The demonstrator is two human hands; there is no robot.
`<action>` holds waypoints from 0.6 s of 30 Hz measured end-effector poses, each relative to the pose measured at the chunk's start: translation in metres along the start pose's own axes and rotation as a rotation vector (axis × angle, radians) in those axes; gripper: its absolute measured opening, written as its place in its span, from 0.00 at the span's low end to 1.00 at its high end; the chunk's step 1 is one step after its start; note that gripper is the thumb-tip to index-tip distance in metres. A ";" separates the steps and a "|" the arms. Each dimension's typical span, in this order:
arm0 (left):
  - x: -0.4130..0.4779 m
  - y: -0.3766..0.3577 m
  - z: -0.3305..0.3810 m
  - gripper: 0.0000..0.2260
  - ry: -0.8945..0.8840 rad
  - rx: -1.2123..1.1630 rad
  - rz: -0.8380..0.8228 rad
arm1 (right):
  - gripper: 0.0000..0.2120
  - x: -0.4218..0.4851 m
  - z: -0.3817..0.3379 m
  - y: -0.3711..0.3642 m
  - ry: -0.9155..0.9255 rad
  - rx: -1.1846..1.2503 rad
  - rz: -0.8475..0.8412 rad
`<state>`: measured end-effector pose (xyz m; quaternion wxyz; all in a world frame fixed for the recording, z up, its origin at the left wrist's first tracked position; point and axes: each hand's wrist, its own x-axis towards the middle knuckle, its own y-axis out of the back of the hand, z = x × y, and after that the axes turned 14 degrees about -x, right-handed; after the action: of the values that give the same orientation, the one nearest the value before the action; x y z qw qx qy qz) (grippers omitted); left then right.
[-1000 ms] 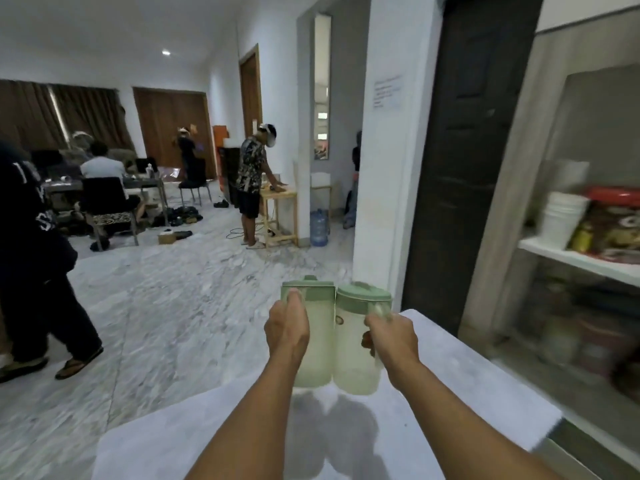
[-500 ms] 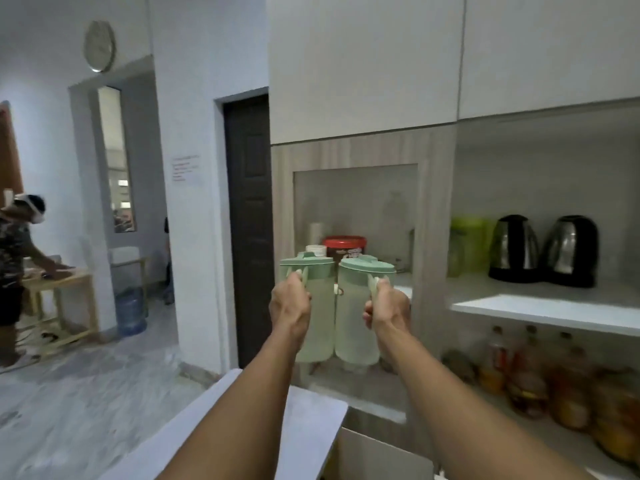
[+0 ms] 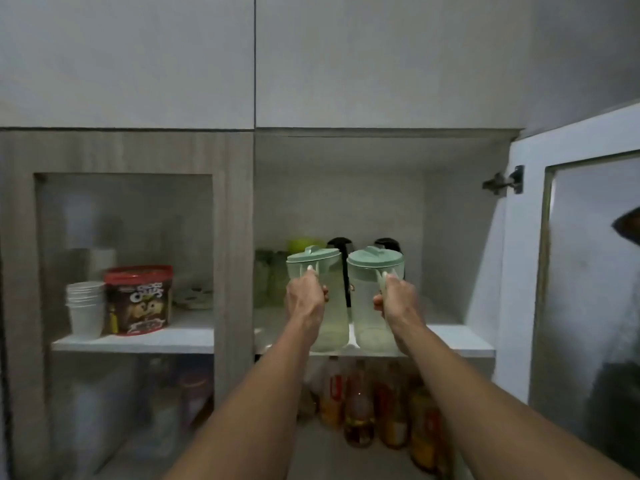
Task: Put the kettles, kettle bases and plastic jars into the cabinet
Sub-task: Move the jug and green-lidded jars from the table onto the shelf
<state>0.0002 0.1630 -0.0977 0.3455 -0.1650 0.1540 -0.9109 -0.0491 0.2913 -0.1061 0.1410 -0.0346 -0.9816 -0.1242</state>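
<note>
My left hand (image 3: 304,299) grips the handle of a translucent plastic jar with a pale green lid (image 3: 332,306). My right hand (image 3: 398,301) grips a matching second plastic jar (image 3: 367,306). Both jars hang upright, side by side, at the front edge of the white cabinet shelf (image 3: 460,337). Behind them on that shelf stand two black kettles, the left kettle (image 3: 341,245) and the right kettle (image 3: 388,244), mostly hidden by the jars. A lime green lidded container (image 3: 304,244) and greenish jars (image 3: 270,282) sit at the shelf's back left.
The cabinet door (image 3: 571,271) stands open on the right. Behind the glass-fronted door to the left are stacked white cups (image 3: 85,310) and a red-lidded cereal tub (image 3: 138,299). Several bottles (image 3: 360,410) crowd the lower shelf.
The view has swung right from the room to face the open cabinet. Both jars, held throughout, have come up close to the shelf in front of the kettles.
</note>
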 end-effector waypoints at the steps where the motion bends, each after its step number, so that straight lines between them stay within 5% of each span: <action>1: 0.008 -0.022 -0.011 0.16 0.008 0.001 -0.020 | 0.19 0.022 0.008 0.010 -0.003 -0.019 0.024; 13: 0.108 -0.166 -0.140 0.25 0.123 0.159 -0.069 | 0.22 0.196 0.121 0.038 -0.127 -0.128 0.153; 18: 0.171 -0.193 -0.174 0.20 0.084 0.230 -0.061 | 0.20 0.267 0.137 0.015 -0.134 -0.157 0.180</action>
<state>-0.3031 0.2131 -0.1448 0.3273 -0.0904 0.0577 -0.9388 -0.3402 0.3497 -0.1535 0.0824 -0.1417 -0.9690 -0.1851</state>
